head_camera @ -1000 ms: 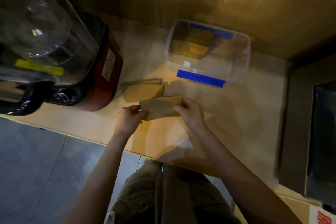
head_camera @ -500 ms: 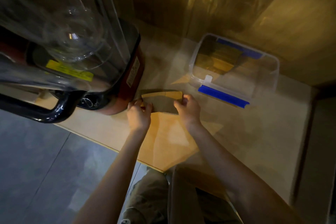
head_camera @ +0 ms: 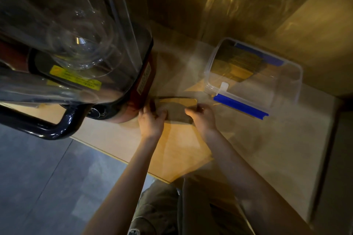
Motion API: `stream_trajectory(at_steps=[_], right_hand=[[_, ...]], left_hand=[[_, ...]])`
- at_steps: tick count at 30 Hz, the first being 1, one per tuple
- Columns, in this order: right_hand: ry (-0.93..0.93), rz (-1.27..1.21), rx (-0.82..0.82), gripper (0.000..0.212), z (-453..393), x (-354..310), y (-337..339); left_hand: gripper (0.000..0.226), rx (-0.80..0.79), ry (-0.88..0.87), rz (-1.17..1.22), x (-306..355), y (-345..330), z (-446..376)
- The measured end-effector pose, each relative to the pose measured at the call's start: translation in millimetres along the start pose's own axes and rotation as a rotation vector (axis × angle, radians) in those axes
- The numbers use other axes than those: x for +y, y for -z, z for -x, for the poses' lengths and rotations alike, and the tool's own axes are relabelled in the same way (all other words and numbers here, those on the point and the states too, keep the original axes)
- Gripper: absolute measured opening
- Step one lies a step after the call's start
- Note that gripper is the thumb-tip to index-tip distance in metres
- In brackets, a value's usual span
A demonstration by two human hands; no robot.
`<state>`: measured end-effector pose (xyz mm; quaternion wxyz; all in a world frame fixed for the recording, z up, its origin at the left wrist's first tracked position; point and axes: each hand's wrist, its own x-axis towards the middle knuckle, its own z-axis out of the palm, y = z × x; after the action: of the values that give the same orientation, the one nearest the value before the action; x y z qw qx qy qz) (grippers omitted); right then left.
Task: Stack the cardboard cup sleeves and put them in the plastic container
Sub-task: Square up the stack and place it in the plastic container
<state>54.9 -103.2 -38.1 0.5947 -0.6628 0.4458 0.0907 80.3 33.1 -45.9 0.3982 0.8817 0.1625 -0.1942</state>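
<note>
A flat brown cardboard cup sleeve (head_camera: 176, 113) is held between both hands just above the counter. My left hand (head_camera: 151, 120) pinches its left end and my right hand (head_camera: 202, 118) grips its right end. Beneath it, the lit edge of another sleeve (head_camera: 181, 100) lies on the counter. A clear plastic container (head_camera: 282, 89) with blue clips stands open to the right rear, and several sleeves (head_camera: 238, 66) lie stacked in its far left corner.
A large blender (head_camera: 76, 53) with a clear jar, red base and black handle stands close on the left, touching distance from my left hand. The wooden counter (head_camera: 257, 149) has its front edge below my wrists. A gold wall rises behind.
Both hands have carried the sleeve away from me and to the left, onto the sleeves lying beside the blender base. The camera has swung left, bringing the blender closer.
</note>
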Motion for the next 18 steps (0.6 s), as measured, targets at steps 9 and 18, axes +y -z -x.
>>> stream_trajectory(at_steps=[9,18], right_hand=[[-0.116,-0.055,-0.136,0.031,3.0,-4.4,6.5],[0.057,-0.057,-0.19,0.039,31.4,34.3,55.1]], left_hand=[[0.066,-0.151,0.106,0.17,-3.1,4.5,-13.1],[0.055,-0.341,-0.147,0.191,-10.7,-1.5,21.0]])
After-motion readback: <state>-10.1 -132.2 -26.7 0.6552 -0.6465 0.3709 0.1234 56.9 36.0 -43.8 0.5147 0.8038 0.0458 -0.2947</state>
